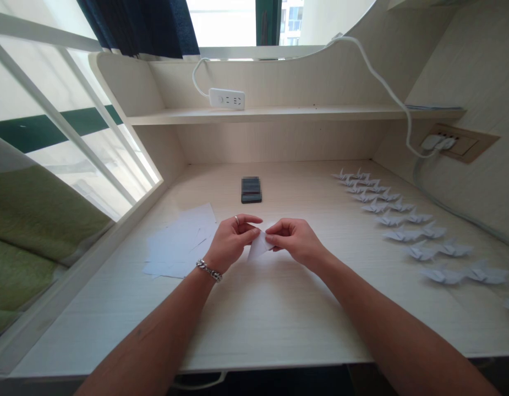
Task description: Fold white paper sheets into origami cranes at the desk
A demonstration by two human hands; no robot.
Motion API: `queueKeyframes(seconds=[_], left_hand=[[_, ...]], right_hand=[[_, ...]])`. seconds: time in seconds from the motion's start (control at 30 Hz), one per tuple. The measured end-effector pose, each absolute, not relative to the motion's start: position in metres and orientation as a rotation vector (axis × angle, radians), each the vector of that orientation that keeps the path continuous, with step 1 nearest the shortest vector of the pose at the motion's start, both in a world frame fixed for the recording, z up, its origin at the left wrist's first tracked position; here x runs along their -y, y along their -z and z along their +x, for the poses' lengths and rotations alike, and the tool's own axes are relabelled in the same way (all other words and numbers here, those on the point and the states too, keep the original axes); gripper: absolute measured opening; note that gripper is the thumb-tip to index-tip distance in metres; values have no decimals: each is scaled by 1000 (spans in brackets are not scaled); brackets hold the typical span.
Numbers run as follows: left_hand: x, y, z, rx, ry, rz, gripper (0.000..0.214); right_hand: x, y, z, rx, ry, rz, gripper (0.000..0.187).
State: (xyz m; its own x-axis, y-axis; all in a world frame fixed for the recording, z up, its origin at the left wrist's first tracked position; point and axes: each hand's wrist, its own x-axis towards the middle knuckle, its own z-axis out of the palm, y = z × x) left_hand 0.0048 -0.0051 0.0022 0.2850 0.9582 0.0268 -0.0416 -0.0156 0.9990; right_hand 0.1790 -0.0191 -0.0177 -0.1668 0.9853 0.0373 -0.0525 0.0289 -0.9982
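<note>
The pale wooden table (279, 324) spreads under and around both grips, with a shelf (287, 114) running across well beyond them. To the right of the grips, white paper cranes (403, 235) stand in two roughly parallel lines along the table, one more cut off at the picture's edge. Just left of the left grip (231, 239) lies an overlapping pile of white sheets (175, 247). The left grip and the right grip (297, 239) are close together, thumbs and fingers both pinched on one piece of folded paper (259, 248), which sits between them. Far beyond, a white power strip (226, 99) rests on the shelf; nearer, straight past the grips, lies a dark rectangular object (251, 190), its surface blurred. A chain bracelet (208, 270) circles the wrist behind the left grip, and a ring (236, 220) shows on one finger.
</note>
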Motion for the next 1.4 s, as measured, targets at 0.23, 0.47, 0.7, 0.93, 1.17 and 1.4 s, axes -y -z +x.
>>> queueKeyframes(seconds=[0.23, 0.47, 0.7, 0.93, 1.17, 1.4], left_hand=[[3, 1, 4, -970, -1030, 1372, 34], [3, 1, 2, -1002, -1023, 1440, 32], [6, 0, 3, -1065, -1018, 1588, 28], [6, 1, 4, -1060, -992, 1558, 35], [4, 3, 6, -1026, -1044, 1434, 37], [5, -1, 6, -1055, -1015, 1396, 30]], right_hand=[[18, 18, 181, 1300, -1351, -1049, 31], [19, 16, 181, 1325, -1344, -1064, 30], [18, 20, 178, 1329, -1281, -1105, 27], [16, 21, 178, 1232, -1223, -1060, 31], [16, 19, 176, 1193, -1224, -1047, 35], [17, 22, 175, 1249, -1177, -1020, 30]])
